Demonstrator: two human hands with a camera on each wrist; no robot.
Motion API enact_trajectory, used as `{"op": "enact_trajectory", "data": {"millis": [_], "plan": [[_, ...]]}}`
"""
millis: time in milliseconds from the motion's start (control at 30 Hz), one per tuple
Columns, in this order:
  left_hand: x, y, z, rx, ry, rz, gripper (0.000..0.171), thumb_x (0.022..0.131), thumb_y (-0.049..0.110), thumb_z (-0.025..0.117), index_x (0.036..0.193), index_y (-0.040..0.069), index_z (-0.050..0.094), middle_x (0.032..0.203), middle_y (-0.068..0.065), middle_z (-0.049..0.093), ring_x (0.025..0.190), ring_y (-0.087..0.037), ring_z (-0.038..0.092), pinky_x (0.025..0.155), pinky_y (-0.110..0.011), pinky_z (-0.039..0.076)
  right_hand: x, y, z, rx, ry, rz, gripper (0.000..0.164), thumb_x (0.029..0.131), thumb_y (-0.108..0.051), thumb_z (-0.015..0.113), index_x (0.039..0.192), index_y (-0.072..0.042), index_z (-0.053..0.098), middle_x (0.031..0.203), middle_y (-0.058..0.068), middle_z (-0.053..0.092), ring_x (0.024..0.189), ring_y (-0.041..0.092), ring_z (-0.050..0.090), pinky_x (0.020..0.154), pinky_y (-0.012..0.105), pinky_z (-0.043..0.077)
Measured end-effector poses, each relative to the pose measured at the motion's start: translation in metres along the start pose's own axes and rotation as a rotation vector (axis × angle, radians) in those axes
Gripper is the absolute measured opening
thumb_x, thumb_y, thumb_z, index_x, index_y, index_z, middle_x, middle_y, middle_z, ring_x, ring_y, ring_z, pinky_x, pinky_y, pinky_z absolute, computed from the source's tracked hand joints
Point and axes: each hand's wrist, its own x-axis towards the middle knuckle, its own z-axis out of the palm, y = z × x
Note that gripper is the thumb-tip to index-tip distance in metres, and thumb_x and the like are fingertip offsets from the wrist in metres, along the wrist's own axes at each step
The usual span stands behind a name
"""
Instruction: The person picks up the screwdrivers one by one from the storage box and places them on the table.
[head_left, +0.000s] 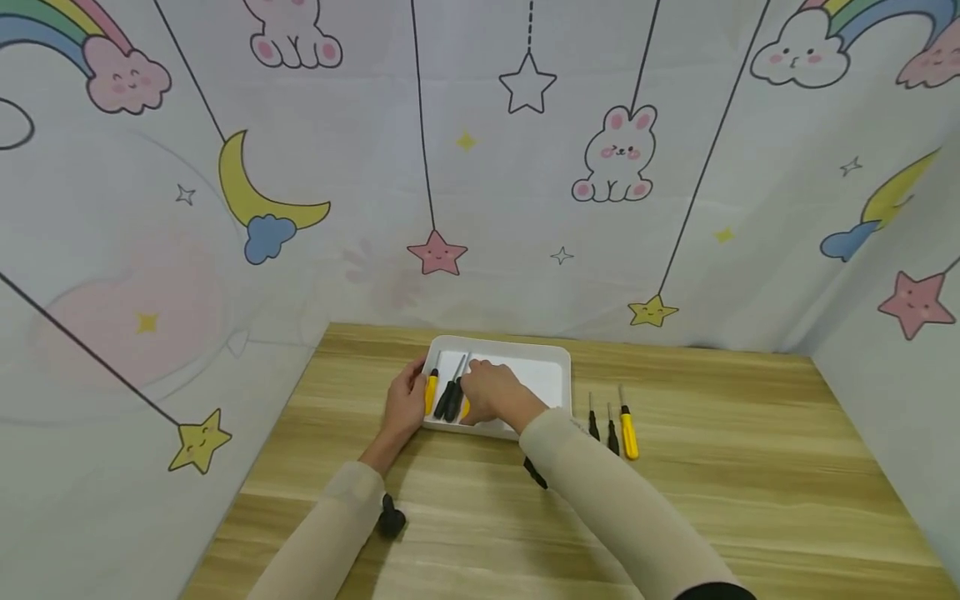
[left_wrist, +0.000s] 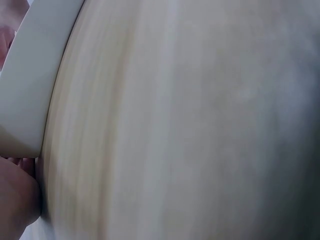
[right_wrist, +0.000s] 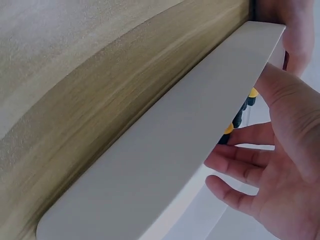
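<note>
A white tray [head_left: 543,379] lies on the wooden table. My left hand [head_left: 405,404] grips its left side, with fingers at the rim. Inside, a yellow-handled screwdriver [head_left: 431,393] lies along the left wall, beside black-handled screwdrivers [head_left: 453,402]. My right hand [head_left: 491,392] reaches over the tray's front wall and pinches another yellow handle [head_left: 466,408], most of it covered by the fingers. From the right wrist, a yellow and black handle end [right_wrist: 228,131] shows at the fingertips, while the tray wall hides the thumb tip. The left wrist view catches only part of the left hand [left_wrist: 17,197].
Right of the tray lie two black-handled screwdrivers [head_left: 612,437] and a yellow-handled one [head_left: 628,433]. A black handle [head_left: 535,472] pokes out under the right sleeve. Beside the left sleeve sits a small black object [head_left: 391,518]. A printed curtain [head_left: 510,192] rises behind the table.
</note>
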Motion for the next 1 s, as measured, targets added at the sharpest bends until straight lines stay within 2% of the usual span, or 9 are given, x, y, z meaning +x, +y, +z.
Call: {"op": "enact_trajectory", "data": {"millis": [367,567,700,1000], "plan": [[0.001,0.002,-0.004,-0.002,0.018,0.0,0.042,0.111,0.007,0.044,0.152,0.0,0.055,0.148,-0.022,0.059,0.128,-0.035,0.061,0.11,-0.051,0.047,0.002,0.008,0.013,0.092,0.101,-0.027,0.08,0.083,-0.063,0.082,0.139,-0.008,0.065,0.131,0.008,0.061,0.117,0.024,0.06,0.097,0.041,0.056],[0.001,0.001,-0.002,-0.012,0.013,-0.004,0.041,0.111,0.008,0.046,0.151,0.001,0.056,0.147,-0.021,0.06,0.127,-0.034,0.062,0.109,-0.051,0.047,0.003,0.018,0.017,0.115,0.126,-0.061,0.081,0.081,-0.064,0.082,0.136,-0.007,0.065,0.126,0.008,0.062,0.11,0.024,0.06,0.094,0.042,0.056],[0.001,0.001,0.0,-0.022,0.014,-0.007,0.041,0.111,0.007,0.046,0.151,0.0,0.056,0.147,-0.022,0.061,0.128,-0.035,0.062,0.11,-0.051,0.047,0.001,0.024,0.02,0.123,0.117,-0.091,0.083,0.082,-0.067,0.081,0.137,-0.007,0.065,0.128,0.008,0.062,0.113,0.024,0.061,0.096,0.042,0.056],[0.001,0.004,0.0,-0.01,0.021,0.004,0.042,0.111,0.007,0.045,0.151,-0.001,0.055,0.147,-0.023,0.06,0.127,-0.036,0.061,0.11,-0.051,0.046,-0.013,0.04,0.016,0.209,0.154,-0.149,0.082,0.081,-0.063,0.084,0.139,-0.008,0.065,0.129,0.006,0.061,0.113,0.023,0.06,0.095,0.04,0.055]]}}
